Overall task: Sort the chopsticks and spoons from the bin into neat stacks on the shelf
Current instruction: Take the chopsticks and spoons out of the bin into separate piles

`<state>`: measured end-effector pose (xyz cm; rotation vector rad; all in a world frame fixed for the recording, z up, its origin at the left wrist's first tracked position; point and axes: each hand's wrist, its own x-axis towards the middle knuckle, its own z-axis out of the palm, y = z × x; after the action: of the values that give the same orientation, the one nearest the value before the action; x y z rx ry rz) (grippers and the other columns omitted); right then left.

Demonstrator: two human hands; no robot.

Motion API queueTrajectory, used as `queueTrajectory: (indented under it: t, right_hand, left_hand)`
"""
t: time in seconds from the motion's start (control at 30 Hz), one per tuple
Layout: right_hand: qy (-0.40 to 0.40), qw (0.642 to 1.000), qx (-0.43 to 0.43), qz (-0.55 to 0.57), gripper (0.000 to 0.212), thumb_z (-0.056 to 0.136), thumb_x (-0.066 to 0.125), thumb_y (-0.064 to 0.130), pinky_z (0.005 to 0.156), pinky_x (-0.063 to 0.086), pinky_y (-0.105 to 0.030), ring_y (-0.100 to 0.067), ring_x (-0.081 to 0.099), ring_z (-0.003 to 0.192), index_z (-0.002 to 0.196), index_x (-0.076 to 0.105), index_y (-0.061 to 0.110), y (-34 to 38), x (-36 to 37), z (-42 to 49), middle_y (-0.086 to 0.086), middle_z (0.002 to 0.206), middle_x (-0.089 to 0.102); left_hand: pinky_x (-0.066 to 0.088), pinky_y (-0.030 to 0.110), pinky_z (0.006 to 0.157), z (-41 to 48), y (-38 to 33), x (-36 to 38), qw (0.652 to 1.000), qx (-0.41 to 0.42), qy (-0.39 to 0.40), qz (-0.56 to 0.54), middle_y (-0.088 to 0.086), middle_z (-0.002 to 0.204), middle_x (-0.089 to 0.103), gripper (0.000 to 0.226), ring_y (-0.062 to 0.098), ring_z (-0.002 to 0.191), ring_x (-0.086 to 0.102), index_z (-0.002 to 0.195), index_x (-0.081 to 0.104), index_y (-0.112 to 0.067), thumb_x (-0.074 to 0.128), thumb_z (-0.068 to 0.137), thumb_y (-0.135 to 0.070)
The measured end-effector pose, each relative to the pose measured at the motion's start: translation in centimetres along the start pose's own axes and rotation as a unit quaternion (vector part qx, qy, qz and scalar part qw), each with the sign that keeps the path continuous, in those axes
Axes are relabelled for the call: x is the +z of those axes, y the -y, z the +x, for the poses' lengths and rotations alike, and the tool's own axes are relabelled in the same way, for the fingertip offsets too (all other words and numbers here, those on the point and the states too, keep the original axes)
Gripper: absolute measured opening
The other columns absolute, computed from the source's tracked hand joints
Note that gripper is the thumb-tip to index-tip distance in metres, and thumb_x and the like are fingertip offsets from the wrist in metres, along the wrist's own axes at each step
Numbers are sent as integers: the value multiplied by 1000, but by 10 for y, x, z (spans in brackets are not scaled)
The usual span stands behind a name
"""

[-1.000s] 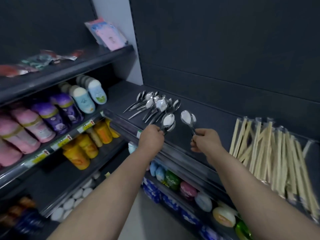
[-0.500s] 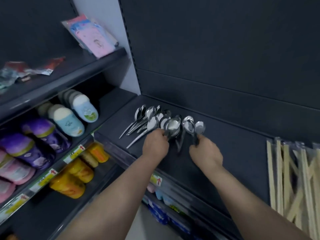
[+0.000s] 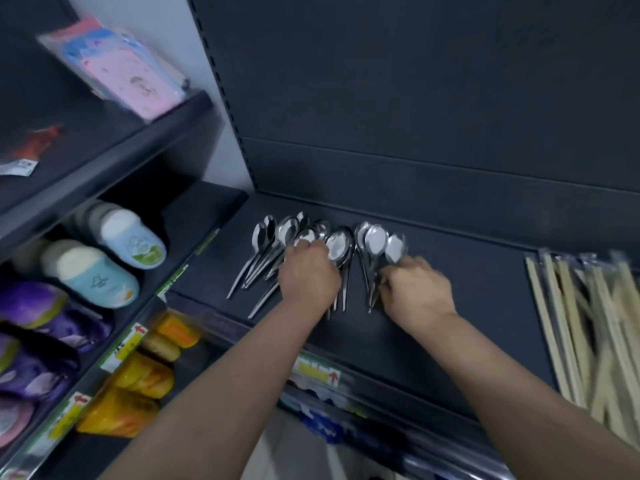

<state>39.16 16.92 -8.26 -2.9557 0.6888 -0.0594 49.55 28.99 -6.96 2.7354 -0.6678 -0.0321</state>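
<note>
No words or numbers can be read; all the print is blurred. The yellow price label [image 3: 317, 374] on the near edge of the shelf [image 3: 450, 306] carries a red arrow [image 3: 333, 376] pointing up. The left price labels [image 3: 126, 344] also show red arrows.

Spoons [image 3: 339, 245]: polished metal, glossy, mirror-bright bowls. Chopsticks [image 3: 568, 323]: pale bare wood in clear glossy plastic sleeves. Shelf [image 3: 467, 271]: dark, matt, smooth. Slippers [image 3: 90, 271]: soft cloth.
</note>
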Motion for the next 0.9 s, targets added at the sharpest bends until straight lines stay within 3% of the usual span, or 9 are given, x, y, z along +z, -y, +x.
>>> queueTrajectory:
  t: [0.17,0.37,0.6,0.67,0.77,0.8,0.9]
  right_hand:
    - [6,997,61,-38,29,93,45,24,85,43,-33,-24,49,112,115,64,25,-20,-6,-45,-1,114,58]
    - [-28,984,161,-74,26,91,45,23,79,45,-30,-25,54,110,106,66,23,-70,-32,-119,-2,108,62]
    - [-110,956,265,-61,28,90,49,23,79,45,-32,-23,53,109,111,68,27,-165,-70,-199,1,111,63]
    - [-131,950,275,-68,24,88,53,20,73,44,-33,-26,55,104,103,70,25,-198,-79,-223,-1,102,65]
    - [-186,937,283,-82,10,72,64,9,54,41,-31,-34,59,76,73,71,16,-254,-94,-263,-7,72,63]
    - [-194,933,293,-80,10,70,65,8,53,40,-30,-34,59,74,72,72,16,-275,-98,-279,-8,71,64]
    - [-203,919,329,-78,25,79,60,12,61,38,-30,-30,59,92,97,75,22,-338,-102,-324,-4,90,69]
  left_hand:
    - [46,36,87,-15,-23,0,990,135,41,23,5,116,63,24,29,115,49,111,66,-17,54,90,-14]
    - [48,31,88,-52,-85,6,969,205,134,-40,-4,120,65,27,22,114,57,115,64,-29,55,92,-19]
    - [51,34,86,-113,-195,15,938,308,151,-58,-4,115,67,21,21,108,60,108,67,-28,53,94,-21]
    - [52,35,84,-135,-231,22,930,328,150,-67,-5,112,67,21,20,105,61,105,69,-29,53,94,-21]
    - [53,35,86,-170,-293,36,922,347,139,-98,-7,110,69,21,18,103,63,104,70,-28,54,94,-20]
    - [52,34,87,-183,-316,41,919,354,135,-110,-7,109,69,21,18,102,63,103,70,-28,54,93,-20]
    - [52,35,88,-221,-387,57,907,379,125,-133,-4,109,68,21,19,101,63,107,68,-26,58,91,-19]
